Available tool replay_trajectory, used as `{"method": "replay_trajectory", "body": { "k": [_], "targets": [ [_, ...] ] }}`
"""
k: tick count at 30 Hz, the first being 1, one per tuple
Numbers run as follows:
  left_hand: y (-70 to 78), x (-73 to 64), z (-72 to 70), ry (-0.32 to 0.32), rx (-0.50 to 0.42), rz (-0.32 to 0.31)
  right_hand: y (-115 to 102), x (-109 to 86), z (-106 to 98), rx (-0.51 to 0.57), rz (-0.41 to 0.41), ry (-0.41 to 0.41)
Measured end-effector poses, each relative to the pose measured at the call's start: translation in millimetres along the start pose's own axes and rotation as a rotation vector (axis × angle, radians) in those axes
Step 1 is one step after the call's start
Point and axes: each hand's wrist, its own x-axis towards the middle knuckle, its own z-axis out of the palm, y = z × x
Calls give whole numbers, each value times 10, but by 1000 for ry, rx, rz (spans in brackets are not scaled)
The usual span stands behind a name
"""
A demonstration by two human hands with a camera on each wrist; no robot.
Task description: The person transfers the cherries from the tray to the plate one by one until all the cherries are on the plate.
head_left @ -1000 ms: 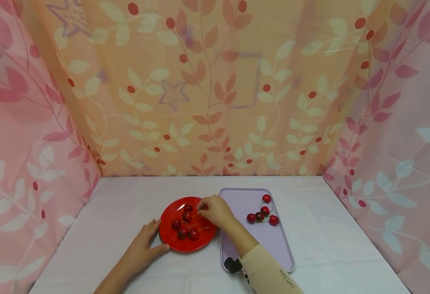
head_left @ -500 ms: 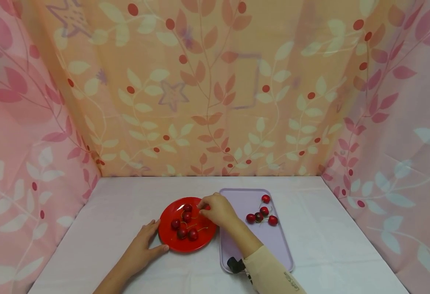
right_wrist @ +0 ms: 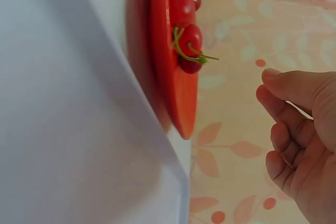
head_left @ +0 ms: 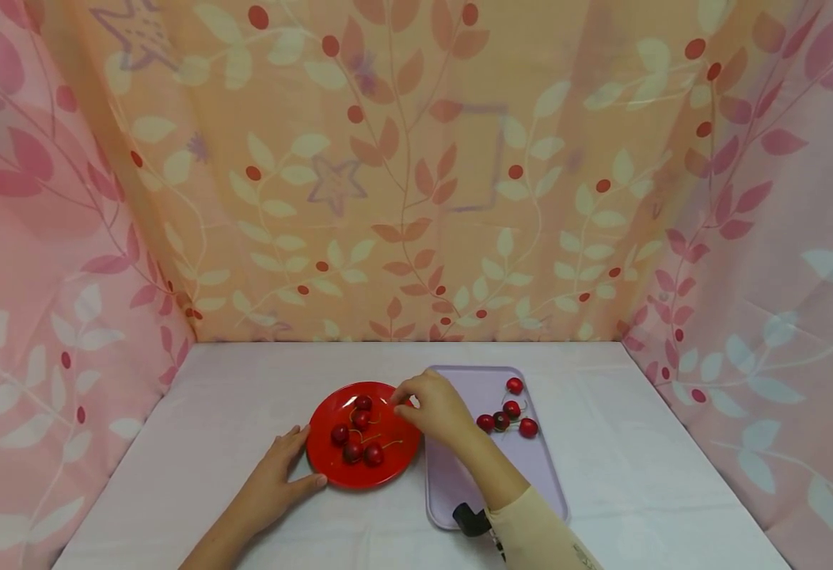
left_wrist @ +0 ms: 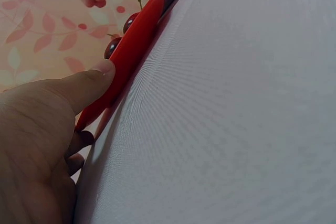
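Observation:
A round red plate (head_left: pixel 345 476) on the white table carries several dark red cherries (head_left: pixel 374 454) with green stems. My left hand (head_left: pixel 274 479) holds the plate's left edge; in the left wrist view its thumb lies on the rim, other fingers lower at the edge. Over the plate's right edge hovers my right hand (head_left: pixel 439 410), fingers loosely bent. In the right wrist view that hand (right_wrist: pixel 307 135) has thumb and index fingertips close together with nothing seen between them, apart from the cherries (right_wrist: pixel 190 40).
Right of the plate lies a lilac tray (head_left: pixel 459 483) with several more cherries (head_left: pixel 528 427) on its right half. A black wrist device (head_left: pixel 470 519) hangs over the tray's near end. Patterned curtains (head_left: pixel 402 198) close off the back and sides.
My right hand has drawn a little to the right, away from the cherries towards the plate's right rim. The left hand and the plate stay put.

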Motion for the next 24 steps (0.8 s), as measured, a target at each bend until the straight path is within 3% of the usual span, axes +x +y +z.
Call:
{"method": "replay_trajectory", "body": {
  "k": [19,24],
  "targets": [
    [-8,-13,-2,12,-5,11,56,-345,-291,-51,-47,141],
    [-30,-15,9,17,-13,44,129,-452,-332,-66,-30,168]
  ]
}}
